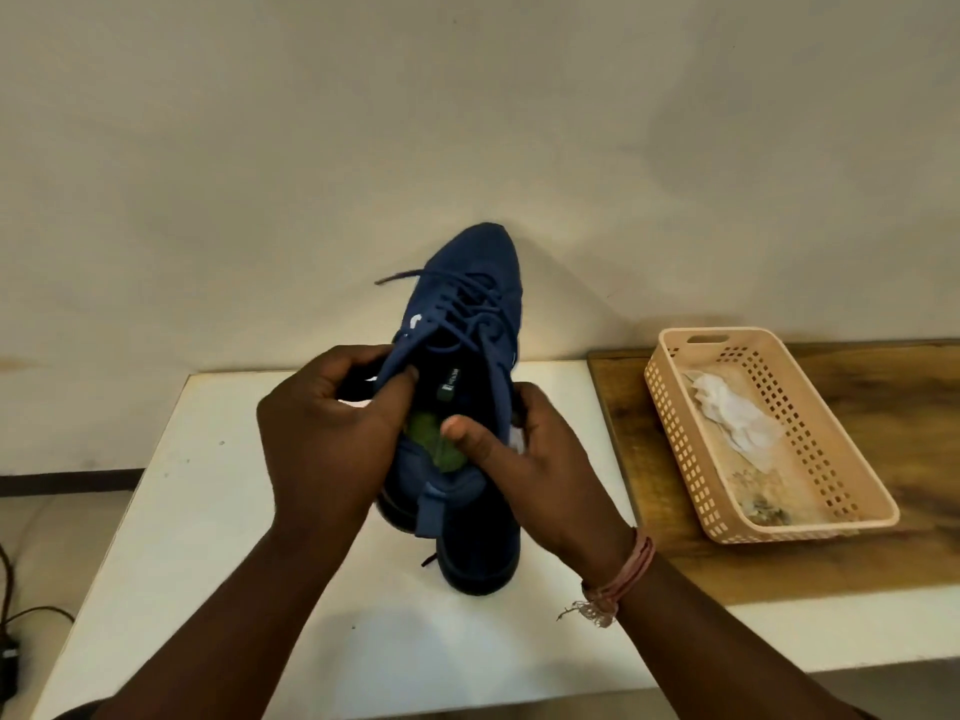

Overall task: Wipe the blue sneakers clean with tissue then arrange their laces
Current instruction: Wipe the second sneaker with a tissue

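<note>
Above the white table (218, 511), blue sneaker (467, 283) in both hands' grip, possibly tissue-padded.

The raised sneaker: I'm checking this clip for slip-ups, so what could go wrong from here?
1. The raised sneaker is gripped only at its collar by the left hand and right hand; it could drop onto the second sneaker.
2. Its loose laces could tangle.
3. The tissue lies in the basket, out of hand.
</note>
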